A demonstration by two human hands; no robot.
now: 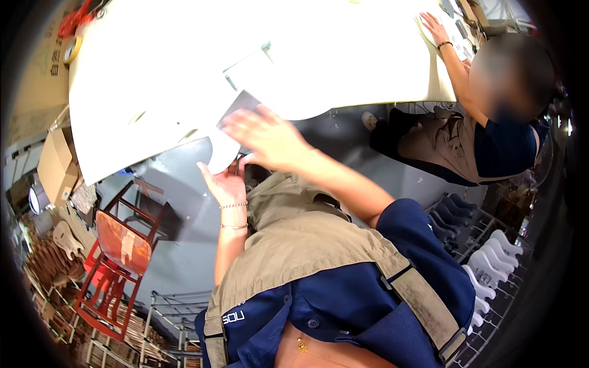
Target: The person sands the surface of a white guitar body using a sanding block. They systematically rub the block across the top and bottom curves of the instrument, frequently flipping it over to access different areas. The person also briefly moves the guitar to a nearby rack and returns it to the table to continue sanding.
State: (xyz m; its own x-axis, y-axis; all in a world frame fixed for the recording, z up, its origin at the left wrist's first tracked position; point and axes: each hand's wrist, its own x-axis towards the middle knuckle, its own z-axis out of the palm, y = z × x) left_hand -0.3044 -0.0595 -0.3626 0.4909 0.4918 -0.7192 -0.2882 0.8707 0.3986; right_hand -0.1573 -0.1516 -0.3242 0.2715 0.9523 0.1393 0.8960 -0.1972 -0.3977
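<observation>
Table (pixel 153 73) white, bright; grey floor (pixel 184 245), red chair (pixel 119 257) beside.

Shirt: navy blue, short-sleeved, buttoned placket.
Apron: khaki — wide straps over the shoulders, small pale lettering at the chest.
Left wrist: two thin bracelets — one beaded.
Neck: fine gold chain.

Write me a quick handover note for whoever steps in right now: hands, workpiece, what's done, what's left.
Left hand: open palm under the edge of the white sheet, supporting it.
Right hand: fingers spread flat on the grey piece lying on that edge.
The sheet covers the table; a co-worker's hand rests on its far corner.
Done: cannot tell from this view.
Left: probably finish working that near edge.
</observation>
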